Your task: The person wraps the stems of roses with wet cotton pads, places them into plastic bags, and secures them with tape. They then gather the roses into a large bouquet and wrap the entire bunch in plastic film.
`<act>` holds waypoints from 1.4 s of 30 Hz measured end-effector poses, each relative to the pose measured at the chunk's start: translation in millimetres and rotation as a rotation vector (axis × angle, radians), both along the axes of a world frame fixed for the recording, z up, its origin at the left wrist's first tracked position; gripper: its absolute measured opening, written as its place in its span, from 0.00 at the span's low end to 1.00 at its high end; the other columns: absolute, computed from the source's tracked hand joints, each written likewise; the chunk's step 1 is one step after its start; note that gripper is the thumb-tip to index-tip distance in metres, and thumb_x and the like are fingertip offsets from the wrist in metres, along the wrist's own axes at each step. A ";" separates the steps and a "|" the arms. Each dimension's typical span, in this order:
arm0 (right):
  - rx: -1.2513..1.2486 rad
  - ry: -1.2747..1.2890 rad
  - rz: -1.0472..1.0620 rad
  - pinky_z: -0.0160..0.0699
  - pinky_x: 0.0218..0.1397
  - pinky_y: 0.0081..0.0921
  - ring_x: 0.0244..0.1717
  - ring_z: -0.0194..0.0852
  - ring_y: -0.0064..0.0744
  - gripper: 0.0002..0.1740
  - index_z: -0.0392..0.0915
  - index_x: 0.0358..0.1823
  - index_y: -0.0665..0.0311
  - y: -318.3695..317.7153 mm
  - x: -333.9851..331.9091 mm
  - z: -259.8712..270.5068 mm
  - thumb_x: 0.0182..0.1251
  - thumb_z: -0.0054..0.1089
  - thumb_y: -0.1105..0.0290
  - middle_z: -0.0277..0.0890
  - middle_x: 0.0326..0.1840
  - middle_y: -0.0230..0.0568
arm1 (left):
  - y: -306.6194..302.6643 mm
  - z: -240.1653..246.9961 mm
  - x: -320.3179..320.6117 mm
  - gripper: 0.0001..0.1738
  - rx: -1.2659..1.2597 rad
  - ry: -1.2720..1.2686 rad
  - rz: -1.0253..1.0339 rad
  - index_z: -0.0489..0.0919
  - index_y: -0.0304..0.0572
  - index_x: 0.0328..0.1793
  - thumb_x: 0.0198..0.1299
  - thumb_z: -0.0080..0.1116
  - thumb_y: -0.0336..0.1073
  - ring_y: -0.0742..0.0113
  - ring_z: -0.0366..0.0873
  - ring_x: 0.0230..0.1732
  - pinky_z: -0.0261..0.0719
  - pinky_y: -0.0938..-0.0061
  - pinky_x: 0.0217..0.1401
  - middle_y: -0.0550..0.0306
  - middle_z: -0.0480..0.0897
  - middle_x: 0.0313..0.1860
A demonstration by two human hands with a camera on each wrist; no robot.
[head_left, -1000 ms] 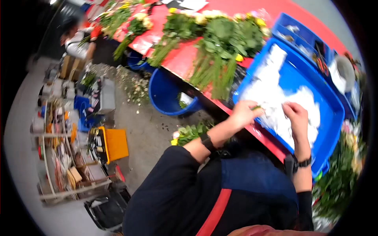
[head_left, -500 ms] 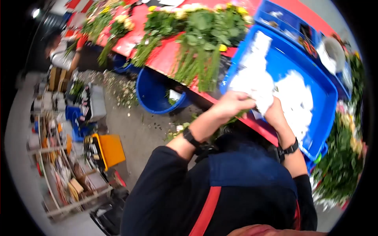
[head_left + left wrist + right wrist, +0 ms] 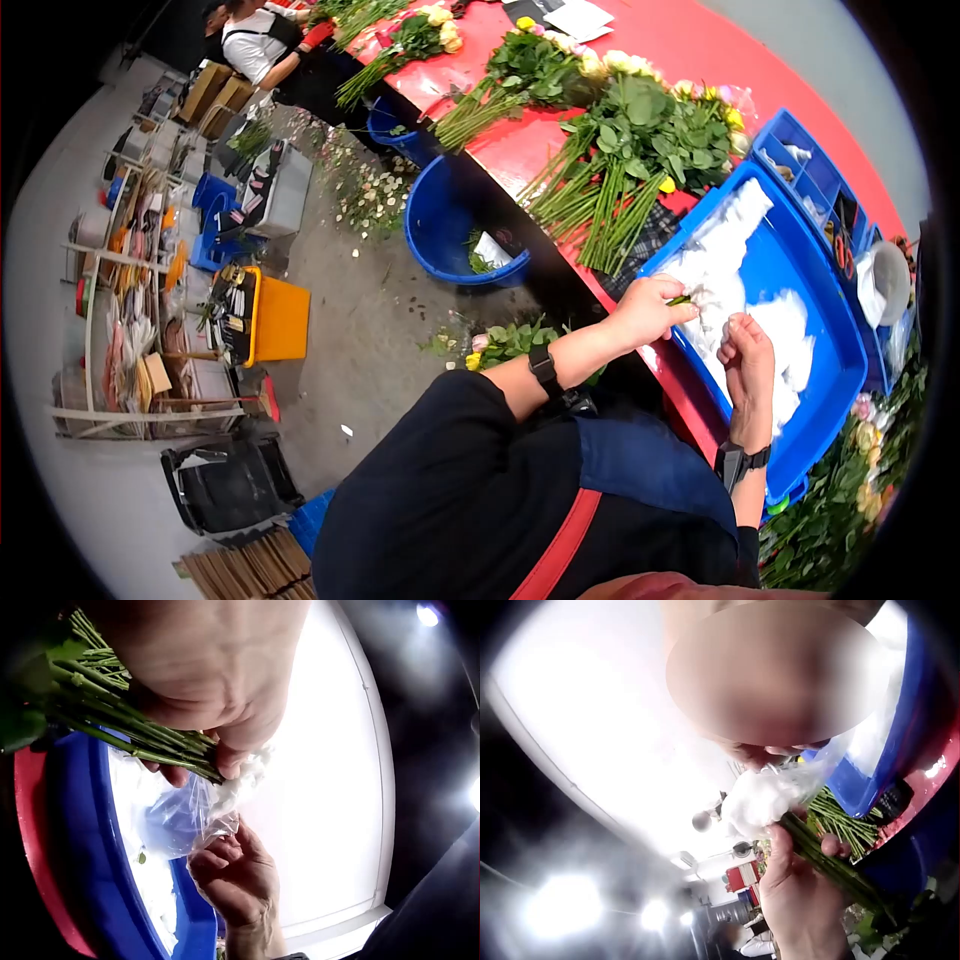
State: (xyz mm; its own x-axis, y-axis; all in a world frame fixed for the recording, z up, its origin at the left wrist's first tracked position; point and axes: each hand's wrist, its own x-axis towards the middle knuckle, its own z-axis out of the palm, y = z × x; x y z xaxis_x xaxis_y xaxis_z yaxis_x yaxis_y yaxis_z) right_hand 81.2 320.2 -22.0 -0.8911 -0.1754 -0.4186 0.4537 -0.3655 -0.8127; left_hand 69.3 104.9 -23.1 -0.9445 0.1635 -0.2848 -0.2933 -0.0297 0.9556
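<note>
My left hand (image 3: 650,310) grips a bunch of green flower stems (image 3: 142,735) close to their cut ends. White wadding (image 3: 757,802) covers the stem ends, and a clear plastic bag (image 3: 180,817) hangs around it. With curled fingers my right hand (image 3: 748,365) pinches the edge of that plastic, just beyond the stem ends. Both hands are over the near side of a blue tray (image 3: 835,375), which holds more white material (image 3: 785,335). The flower heads of the held bunch, pink and yellow (image 3: 478,352), hang below my left forearm.
Bunches of roses (image 3: 640,140) lie on the red table (image 3: 500,150). A divided blue organizer (image 3: 805,175) adjoins the tray's far side. Blue buckets (image 3: 440,225) stand along the table edge, and more flowers (image 3: 830,510) are at the right. Another person (image 3: 265,45) works at the far end.
The hands came close together around the white wadding, then parted again slightly, the right hand now pinching plastic. The left hand keeps hold of the stems. The head view has shifted.
</note>
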 end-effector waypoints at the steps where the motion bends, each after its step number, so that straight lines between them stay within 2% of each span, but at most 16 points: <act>1: -0.012 0.045 -0.024 0.60 0.28 0.17 0.24 0.59 0.17 0.04 0.73 0.41 0.63 -2.3 -0.7 -1.7 0.68 0.57 0.72 0.68 0.30 0.28 | -2.0 -1.5 1.8 0.21 -0.089 0.059 -0.007 0.80 0.23 0.47 0.53 0.70 0.35 0.65 0.80 0.30 0.77 0.74 0.28 0.50 0.79 0.49; 4: -0.066 0.165 -0.082 0.62 0.31 0.15 0.26 0.62 0.18 0.01 0.74 0.38 0.65 -12.0 -4.2 -0.9 0.67 0.56 0.77 0.69 0.31 0.29 | -5.2 1.0 9.9 0.18 -0.381 0.342 -0.011 0.84 0.37 0.42 0.50 0.70 0.43 0.52 0.80 0.45 0.77 0.64 0.47 0.51 0.81 0.44; 9: 0.749 0.825 0.125 0.67 0.39 0.16 0.33 0.66 0.22 0.03 0.72 0.33 0.67 -48.4 10.5 21.9 0.66 0.54 0.79 0.69 0.32 0.32 | -8.8 2.9 21.1 0.16 -0.592 0.423 0.068 0.83 0.41 0.45 0.52 0.66 0.39 0.52 0.81 0.43 0.79 0.62 0.43 0.56 0.81 0.46; 11: 0.815 0.892 0.124 0.66 0.39 0.16 0.33 0.65 0.20 0.02 0.72 0.34 0.67 -56.9 14.9 19.7 0.66 0.53 0.80 0.68 0.31 0.32 | -12.5 3.1 24.4 0.16 -0.641 0.460 0.059 0.83 0.42 0.48 0.53 0.66 0.38 0.53 0.82 0.43 0.79 0.63 0.41 0.57 0.81 0.47; 14: 0.673 0.595 -0.051 0.66 0.38 0.16 0.33 0.64 0.20 0.01 0.72 0.35 0.67 -57.9 8.7 5.4 0.67 0.53 0.79 0.68 0.31 0.32 | -19.4 4.3 28.5 0.17 -0.710 0.557 0.037 0.81 0.44 0.50 0.54 0.64 0.37 0.53 0.81 0.41 0.79 0.62 0.39 0.58 0.81 0.47; 18: 0.925 1.051 0.158 0.71 0.36 0.31 0.31 0.72 0.46 0.05 0.70 0.32 0.68 -85.0 16.4 31.8 0.58 0.54 0.84 0.71 0.31 0.48 | -27.4 6.5 21.8 0.14 -0.695 0.521 0.045 0.82 0.43 0.46 0.53 0.65 0.36 0.52 0.81 0.40 0.79 0.62 0.38 0.58 0.81 0.46; 21: 0.985 0.991 0.281 0.72 0.35 0.36 0.30 0.71 0.50 0.06 0.70 0.31 0.67 -92.6 31.3 21.0 0.55 0.56 0.83 0.70 0.30 0.48 | -38.5 -11.3 1.7 0.17 -0.620 0.418 -0.069 0.83 0.38 0.44 0.50 0.68 0.39 0.52 0.82 0.38 0.79 0.63 0.40 0.51 0.82 0.42; 22: 1.008 1.014 0.295 0.71 0.34 0.32 0.30 0.73 0.41 0.04 0.70 0.32 0.67 -90.9 35.3 8.6 0.58 0.56 0.81 0.71 0.29 0.44 | -43.7 -3.4 -6.5 0.15 -0.537 0.358 -0.110 0.83 0.35 0.38 0.52 0.69 0.40 0.60 0.82 0.32 0.79 0.66 0.32 0.49 0.81 0.36; 23: 0.926 0.877 0.261 0.71 0.34 0.30 0.30 0.73 0.37 0.04 0.70 0.32 0.67 -89.1 38.4 1.0 0.60 0.56 0.80 0.71 0.29 0.42 | -48.0 7.2 -11.0 0.16 -0.209 -0.031 -0.188 0.78 0.32 0.43 0.56 0.68 0.37 0.66 0.79 0.27 0.77 0.69 0.22 0.51 0.80 0.32; 26: 0.505 0.412 0.169 0.72 0.36 0.22 0.36 0.74 0.22 0.03 0.71 0.38 0.67 -76.5 44.8 -32.3 0.68 0.55 0.76 0.74 0.35 0.31 | -51.2 -12.2 -25.5 0.27 0.054 -0.098 -0.075 0.62 0.34 0.59 0.60 0.63 0.32 0.66 0.78 0.26 0.77 0.75 0.17 0.49 0.79 0.40; 29: 0.252 0.166 0.220 0.75 0.43 0.22 0.42 0.75 0.24 0.05 0.72 0.43 0.67 -95.0 49.5 -34.0 0.68 0.55 0.76 0.76 0.41 0.34 | -47.2 -3.3 -28.5 0.18 0.414 -0.110 -0.144 0.69 0.35 0.54 0.63 0.60 0.32 0.69 0.77 0.24 0.76 0.77 0.17 0.52 0.80 0.40; 31: 0.246 0.237 0.359 0.71 0.59 0.27 0.52 0.74 0.29 0.19 0.71 0.57 0.71 -115.5 57.3 -35.9 0.68 0.58 0.71 0.76 0.51 0.39 | -32.4 3.9 -27.1 0.13 0.420 -0.200 -0.148 0.73 0.37 0.50 0.63 0.60 0.34 0.71 0.76 0.21 0.73 0.78 0.16 0.55 0.81 0.35; 33: 0.435 0.293 0.464 0.70 0.59 0.25 0.52 0.73 0.26 0.21 0.70 0.59 0.72 -124.7 63.9 -38.7 0.69 0.58 0.70 0.77 0.52 0.38 | -16.1 12.3 -22.2 0.16 0.388 -0.259 -0.114 0.74 0.36 0.49 0.62 0.62 0.38 0.68 0.74 0.17 0.70 0.73 0.15 0.56 0.79 0.30; 35: 0.433 0.177 0.347 0.70 0.54 0.24 0.46 0.72 0.22 0.16 0.76 0.52 0.71 -125.6 68.0 -39.3 0.72 0.56 0.65 0.79 0.46 0.34 | -8.8 10.4 -15.8 0.16 0.408 -0.223 -0.152 0.74 0.34 0.49 0.62 0.61 0.38 0.69 0.76 0.21 0.74 0.73 0.21 0.56 0.80 0.31; 38: 0.320 0.260 0.187 0.70 0.47 0.23 0.41 0.70 0.20 0.16 0.79 0.45 0.71 -112.5 78.5 -55.4 0.74 0.53 0.62 0.79 0.40 0.31 | -13.5 -16.6 -9.3 0.17 0.044 -0.138 -0.277 0.75 0.32 0.53 0.67 0.57 0.40 0.73 0.78 0.32 0.79 0.75 0.32 0.57 0.81 0.35; 42: 0.408 0.261 0.281 0.71 0.49 0.25 0.44 0.72 0.23 0.15 0.77 0.47 0.73 -88.9 95.3 -44.4 0.73 0.52 0.65 0.79 0.42 0.37 | 1.5 0.4 36.2 0.17 0.088 0.145 -0.440 0.76 0.29 0.55 0.65 0.58 0.35 0.71 0.81 0.36 0.81 0.74 0.43 0.55 0.83 0.39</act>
